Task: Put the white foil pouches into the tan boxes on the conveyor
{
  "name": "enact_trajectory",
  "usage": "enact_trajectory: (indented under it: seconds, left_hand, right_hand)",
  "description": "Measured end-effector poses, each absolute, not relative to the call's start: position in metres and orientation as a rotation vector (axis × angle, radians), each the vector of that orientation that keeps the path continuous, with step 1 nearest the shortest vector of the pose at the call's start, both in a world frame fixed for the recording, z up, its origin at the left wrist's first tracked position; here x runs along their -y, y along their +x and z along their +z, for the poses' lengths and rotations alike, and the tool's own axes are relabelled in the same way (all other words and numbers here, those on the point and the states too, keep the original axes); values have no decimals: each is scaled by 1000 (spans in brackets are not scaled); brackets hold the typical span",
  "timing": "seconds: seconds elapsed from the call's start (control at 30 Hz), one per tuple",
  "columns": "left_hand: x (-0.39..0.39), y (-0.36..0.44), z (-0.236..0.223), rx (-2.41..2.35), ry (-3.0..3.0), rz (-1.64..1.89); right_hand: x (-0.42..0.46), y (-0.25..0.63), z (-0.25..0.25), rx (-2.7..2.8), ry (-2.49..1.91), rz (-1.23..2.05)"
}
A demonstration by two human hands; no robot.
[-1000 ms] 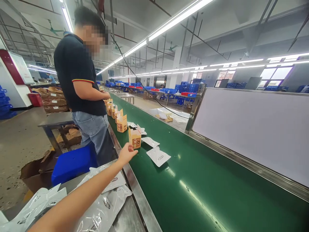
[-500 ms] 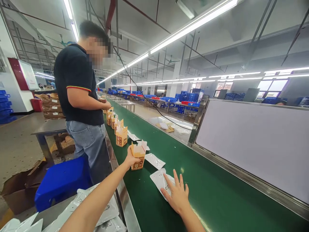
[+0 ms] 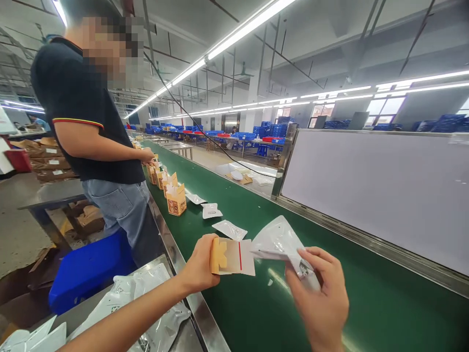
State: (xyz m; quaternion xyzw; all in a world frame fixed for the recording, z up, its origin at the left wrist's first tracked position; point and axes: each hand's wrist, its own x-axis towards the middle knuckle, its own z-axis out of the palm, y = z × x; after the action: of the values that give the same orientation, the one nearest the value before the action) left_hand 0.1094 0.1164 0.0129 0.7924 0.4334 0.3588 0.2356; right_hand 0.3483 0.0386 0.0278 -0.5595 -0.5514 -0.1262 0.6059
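Observation:
My left hand (image 3: 201, 264) is closed around a small yellow-and-brown carton (image 3: 219, 256), tilted on its side so that its white flap with a red strip points right. Between the thumb and fingers of my right hand (image 3: 322, 288) is a white plastic pouch (image 3: 280, 239), raised over the green conveyor belt (image 3: 256, 313). The pouch's far end is close to the carton's flap; whether they touch I cannot tell. Farther up the belt lie a flat white pouch (image 3: 230, 230) and a smaller white packet (image 3: 211, 211). An open-topped carton (image 3: 176, 199) stands upright beyond them.
A person in a dark shirt (image 3: 76, 98) stands at the belt's left side, near a row of cartons. White pouches (image 3: 124, 298) are heaped on the metal side table at lower left, by a blue stool (image 3: 93, 269). A white panel (image 3: 373, 195) borders the belt's right side.
My left hand has lifted the carton off the belt, brought it nearer and tipped it over. My right hand, spread over the pouch before, has picked it up. The view has shifted right.

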Motion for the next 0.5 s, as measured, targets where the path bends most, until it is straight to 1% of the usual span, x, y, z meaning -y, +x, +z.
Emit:
enact_trajectory:
  seconds: [0.1,0.2,0.27,0.33,0.4,0.43,0.5]
  left_hand:
    - [-88,130,18,-1271,2181,1044]
    - [-67,146,19,-1209,2253,1179]
    - [-55,153,18,-1072,2411,1203]
    - [-44,160,15,-958,2538,1146]
    - [-35,167,11,-950,2555,1053]
    - [-32,172,9,-959,2544,996]
    - [-25,183,6,-990,2518,917]
  right_hand:
    - [-10,331,53,1528,-1040,-520]
    - [2,322,51,1821,-954,-518]
    - [5,321,42,1977,-922,-413]
    - [8,322,30,2071,-955,-192]
    - [11,323,18,2080,-1036,8]
    - [12,323,12,2059,-1083,62]
    - [14,327,1,2010,-1135,70]
